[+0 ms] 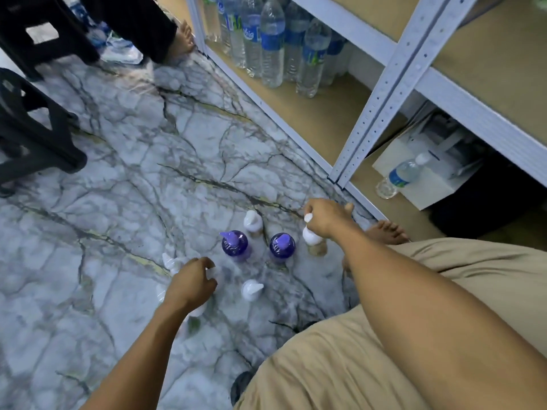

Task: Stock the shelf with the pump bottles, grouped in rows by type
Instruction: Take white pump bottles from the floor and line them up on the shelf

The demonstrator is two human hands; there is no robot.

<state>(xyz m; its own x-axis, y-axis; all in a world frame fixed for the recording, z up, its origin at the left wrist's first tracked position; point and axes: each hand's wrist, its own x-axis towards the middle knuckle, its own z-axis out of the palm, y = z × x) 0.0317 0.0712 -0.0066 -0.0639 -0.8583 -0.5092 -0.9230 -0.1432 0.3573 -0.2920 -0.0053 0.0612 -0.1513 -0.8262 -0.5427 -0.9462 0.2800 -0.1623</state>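
Several pump bottles stand on the marble floor in front of me. Two purple ones (235, 245) (281, 245) stand side by side in the middle. A beige bottle with a white pump (253, 221) stands behind them, and a clear one with a white pump (251, 290) in front. My right hand (324, 216) grips the white pump head of another beige bottle (315, 247) at the right. My left hand (191, 281) closes over the pump of a clear bottle (194, 316), mostly hidden under it. One more white pump (170, 261) shows just left of that hand.
The grey metal shelf (381, 90) runs along the right, its bottom board (319, 119) holding several water bottles (272, 42) at the far end. A small water bottle (399, 176) leans on a white box. Black stools (35, 137) stand left; another person's foot (183, 39) is far back.
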